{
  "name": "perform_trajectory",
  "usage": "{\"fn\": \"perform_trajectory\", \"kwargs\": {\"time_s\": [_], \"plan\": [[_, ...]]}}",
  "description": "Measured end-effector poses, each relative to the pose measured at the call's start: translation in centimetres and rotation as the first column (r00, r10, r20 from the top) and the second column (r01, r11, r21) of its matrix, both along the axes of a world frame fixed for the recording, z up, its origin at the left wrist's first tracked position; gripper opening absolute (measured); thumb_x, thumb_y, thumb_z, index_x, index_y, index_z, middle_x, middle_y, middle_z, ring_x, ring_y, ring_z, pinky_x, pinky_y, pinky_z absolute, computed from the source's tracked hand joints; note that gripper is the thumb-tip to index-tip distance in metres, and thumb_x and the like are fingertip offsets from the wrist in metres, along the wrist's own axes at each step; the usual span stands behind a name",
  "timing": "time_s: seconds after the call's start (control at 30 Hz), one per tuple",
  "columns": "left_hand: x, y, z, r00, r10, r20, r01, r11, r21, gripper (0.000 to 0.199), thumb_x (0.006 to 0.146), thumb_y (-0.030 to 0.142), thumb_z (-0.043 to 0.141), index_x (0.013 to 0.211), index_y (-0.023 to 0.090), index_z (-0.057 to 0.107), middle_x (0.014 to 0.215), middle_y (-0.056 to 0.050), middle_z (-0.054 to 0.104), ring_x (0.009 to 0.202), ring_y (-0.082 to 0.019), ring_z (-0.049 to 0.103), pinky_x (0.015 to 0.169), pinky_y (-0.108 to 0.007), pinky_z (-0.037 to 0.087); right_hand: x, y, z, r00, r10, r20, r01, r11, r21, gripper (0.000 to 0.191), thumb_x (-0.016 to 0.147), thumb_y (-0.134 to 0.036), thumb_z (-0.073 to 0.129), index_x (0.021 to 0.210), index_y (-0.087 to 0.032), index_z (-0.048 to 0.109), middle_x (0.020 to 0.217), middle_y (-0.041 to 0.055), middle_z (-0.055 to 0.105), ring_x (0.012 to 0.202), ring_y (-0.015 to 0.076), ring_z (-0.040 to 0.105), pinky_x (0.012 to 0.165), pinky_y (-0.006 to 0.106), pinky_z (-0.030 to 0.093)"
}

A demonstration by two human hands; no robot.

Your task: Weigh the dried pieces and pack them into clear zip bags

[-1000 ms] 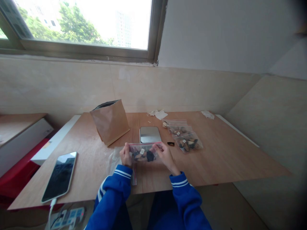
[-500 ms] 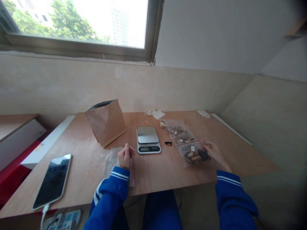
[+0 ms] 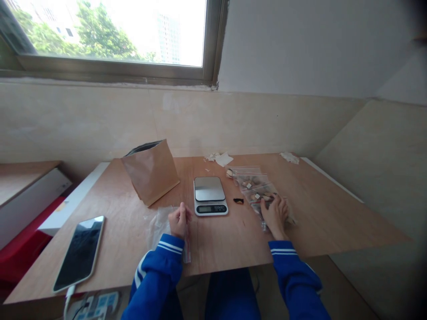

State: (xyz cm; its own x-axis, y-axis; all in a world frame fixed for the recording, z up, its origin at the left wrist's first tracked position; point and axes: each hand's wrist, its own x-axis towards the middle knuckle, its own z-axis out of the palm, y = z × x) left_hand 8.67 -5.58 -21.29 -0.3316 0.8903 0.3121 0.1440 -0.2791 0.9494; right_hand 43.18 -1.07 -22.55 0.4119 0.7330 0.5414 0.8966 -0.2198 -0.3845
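My left hand (image 3: 179, 221) is curled into a loose fist with nothing visible in it, resting over clear empty zip bags (image 3: 156, 227). With fingers bent around it from above, my right hand (image 3: 276, 215) grips the nearest filled zip bag, mostly covered by the hand. Behind it lie more zip bags (image 3: 252, 181) in an overlapping row, holding brown and dark dried pieces and small white labels. Between my hands stands a white kitchen scale (image 3: 211, 195) with a bare steel plate. A small black piece (image 3: 238, 201) lies right of the scale.
A brown paper bag (image 3: 151, 172) stands open at the back left. A phone (image 3: 80, 253) with a charging cable lies at the left edge of the wooden table (image 3: 227, 249). White scraps (image 3: 223, 159) lie along the wall, below a window.
My right hand has moved left from the nearest filled bag's right corner to over its top, now covering it. My left hand keeps nearly the same place. The view has shifted slightly.
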Motion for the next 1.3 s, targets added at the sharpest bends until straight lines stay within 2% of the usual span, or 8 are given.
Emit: {"fn": "perform_trajectory", "kwargs": {"time_s": [0.1,0.17,0.33,0.57,0.73,0.97,1.1,1.3], "plan": [[0.0,-0.1,0.1,0.999,0.003,-0.039,-0.002,1.000,0.019,0.061,0.093,0.054,0.039,0.050,0.018,0.063,0.040,0.000,0.051,0.036,-0.011,0.046,0.042,-0.025,0.036,-0.6,1.0,0.8,0.999,0.045,0.019,-0.046,0.997,0.062,0.044,0.090,-0.040,0.043,0.119,-0.009,0.053,0.128,0.0248,0.049,0.119,0.0376,0.046,0.096,0.053,0.038],[-0.1,-0.1,0.3,0.998,0.011,-0.057,-0.008,0.999,0.036,0.061,0.094,0.053,0.039,0.050,0.019,0.062,0.040,0.000,0.051,0.036,-0.011,0.046,0.042,-0.025,0.036,-1.5,1.2,1.5,0.975,0.213,0.058,-0.217,0.974,0.073,0.039,0.092,-0.039,0.041,0.118,-0.013,0.055,0.129,0.0216,0.051,0.120,0.0348,0.047,0.098,0.052,0.038],[-0.1,-0.1,0.3,0.996,0.029,-0.085,-0.026,0.999,0.045,0.062,0.095,0.052,0.037,0.049,0.018,0.061,0.040,0.000,0.051,0.037,-0.011,0.046,0.043,-0.024,0.036,-4.9,0.5,1.1,0.742,0.669,0.050,-0.665,0.743,-0.076,0.035,0.091,-0.030,0.044,0.124,-0.019,0.052,0.123,0.0140,0.058,0.118,0.0278,0.051,0.099,0.046,0.042],[0.2,-0.1,0.2,0.991,0.021,-0.132,-0.020,1.000,0.008,0.064,0.095,0.053,0.033,0.049,0.018,0.061,0.039,0.000,0.050,0.036,-0.010,0.046,0.041,-0.023,0.035,-6.1,1.0,-1.0,0.727,0.678,-0.111,-0.687,0.721,-0.091,0.027,0.091,-0.021,0.037,0.104,-0.021,0.061,0.104,0.0109,0.065,0.103,0.0270,0.060,0.092,0.045,0.048],[0.1,-0.1,0.6,0.985,0.022,-0.171,-0.023,1.000,-0.007,0.064,0.095,0.054,0.033,0.050,0.019,0.062,0.041,0.000,0.052,0.038,-0.011,0.049,0.042,-0.023,0.037,-8.7,2.0,2.0,0.661,0.704,-0.260,-0.716,0.695,0.063,0.027,0.089,-0.021,0.043,0.109,-0.023,0.060,0.109,0.0084,0.067,0.101,0.0233,0.064,0.088,0.040,0.051],[0.0,0.0,0.4,0.983,0.012,-0.182,-0.011,1.000,0.006,0.063,0.095,0.053,0.032,0.051,0.019,0.062,0.041,0.000,0.052,0.038,-0.011,0.049,0.044,-0.023,0.038,-14.6,5.7,4.7,0.537,0.819,-0.205,-0.820,0.563,0.100,0.023,0.085,-0.018,0.048,0.103,-0.020,0.063,0.103,0.0090,0.068,0.100,0.0234,0.062,0.090,0.040,0.050],[0.0,0.1,0.4,0.983,0.005,-0.186,-0.006,1.000,-0.002,0.063,0.095,0.053,0.031,0.052,0.019,0.062,0.041,0.000,0.053,0.039,-0.011,0.049,0.045,-0.023,0.039,-14.2,5.2,3.6,0.591,0.794,-0.144,-0.773,0.608,0.180,0.022,0.089,-0.022,0.046,0.103,-0.020,0.064,0.104,0.0096,0.067,0.102,0.0245,0.060,0.092,0.043,0.047],[0.0,0.1,0.0,0.975,0.009,-0.220,-0.005,1.000,0.018,0.061,0.096,0.050,0.033,0.052,0.020,0.062,0.043,0.000,0.053,0.041,-0.011,0.051,0.048,-0.023,0.040,-9.6,3.0,0.1,0.757,0.616,-0.215,-0.538,0.776,0.329,0.025,0.088,-0.019,0.039,0.098,-0.019,0.062,0.096,0.0104,0.063,0.094,0.0240,0.059,0.086,0.041,0.048]]}}
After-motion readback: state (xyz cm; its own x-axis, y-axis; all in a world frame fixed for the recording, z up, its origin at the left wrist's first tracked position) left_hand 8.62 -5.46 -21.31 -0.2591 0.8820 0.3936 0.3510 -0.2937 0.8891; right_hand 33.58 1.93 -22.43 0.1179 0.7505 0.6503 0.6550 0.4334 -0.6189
